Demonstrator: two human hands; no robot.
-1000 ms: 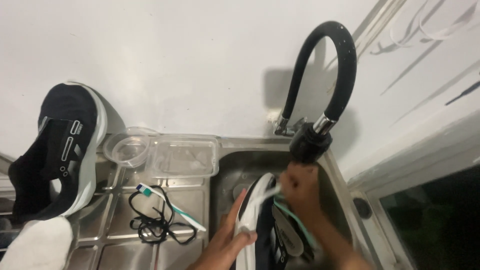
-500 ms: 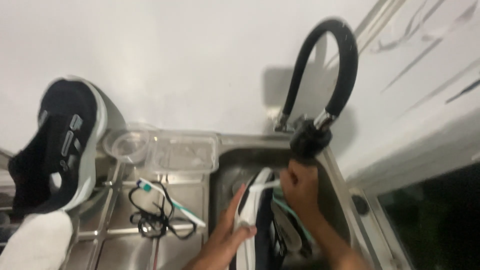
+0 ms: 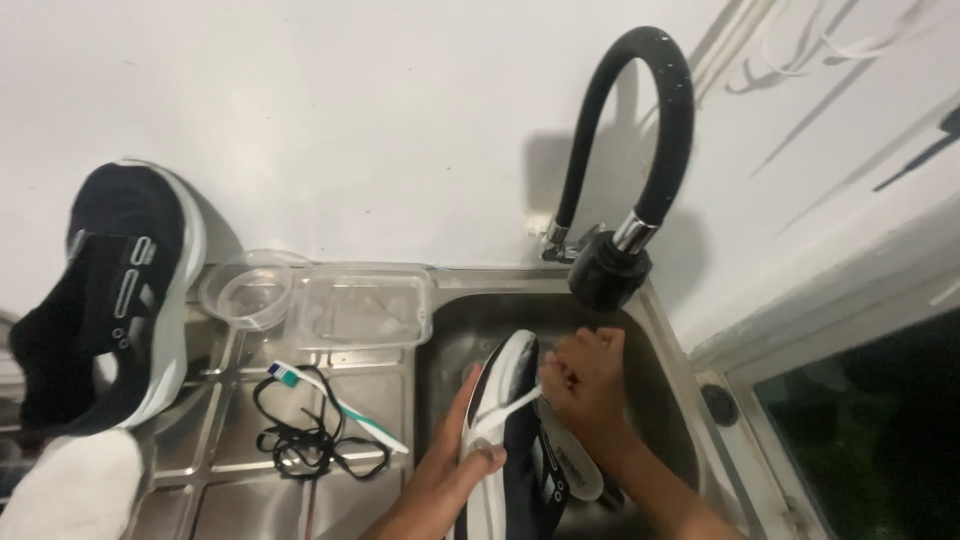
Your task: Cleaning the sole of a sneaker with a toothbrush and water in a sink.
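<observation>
1. My left hand (image 3: 462, 445) grips the black-and-white shoe (image 3: 510, 430) by its sole edge, inside the sink (image 3: 660, 400); the shoe's long axis runs away from me, toe toward the back wall.
2. My right hand (image 3: 585, 385) clenches a white brush (image 3: 505, 412) laid across the shoe, just below the black faucet (image 3: 610, 270).
3. A toothbrush (image 3: 335, 405) and black laces (image 3: 310, 440) lie on the drainboard; a second shoe (image 3: 110, 290) stands well apart, leaning upright.
</observation>
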